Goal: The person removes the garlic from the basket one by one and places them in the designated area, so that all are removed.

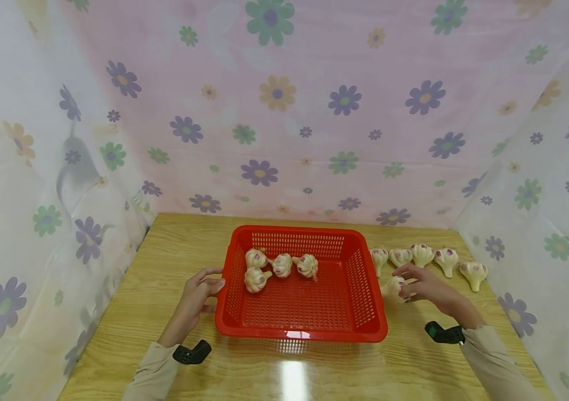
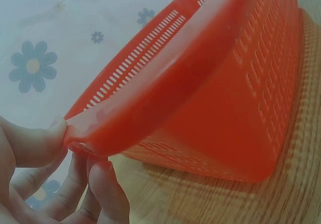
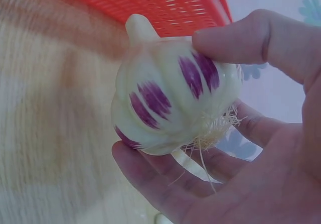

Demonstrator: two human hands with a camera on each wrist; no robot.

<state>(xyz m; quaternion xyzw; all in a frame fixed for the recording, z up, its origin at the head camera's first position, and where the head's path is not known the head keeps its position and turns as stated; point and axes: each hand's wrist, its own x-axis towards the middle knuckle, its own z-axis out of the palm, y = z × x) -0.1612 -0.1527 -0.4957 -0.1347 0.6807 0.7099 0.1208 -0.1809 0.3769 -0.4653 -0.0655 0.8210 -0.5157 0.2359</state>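
Observation:
A red plastic basket (image 1: pixel 294 333) with slotted walls stands in the middle of the table. My left hand (image 1: pixel 199 294) pinches its left rim, thumb above and fingers below, as the left wrist view shows. Inside, several garlic bulbs (image 1: pixel 281 265) lie toward the back left. Just outside the right wall, my right hand (image 1: pixel 427 288) holds another garlic bulb (image 3: pixel 165 93) between thumb and fingers. This bulb is cream with purple streaks; its stem points toward the basket and its stringy roots face the palm.
Along the table's back right, several more garlic bulbs (image 1: pixel 422 255) lie in a row, partly behind the basket's right rim at one end. Flower-printed cloth (image 1: pixel 309 150) hangs behind the wooden table (image 1: pixel 184 239) and at both sides.

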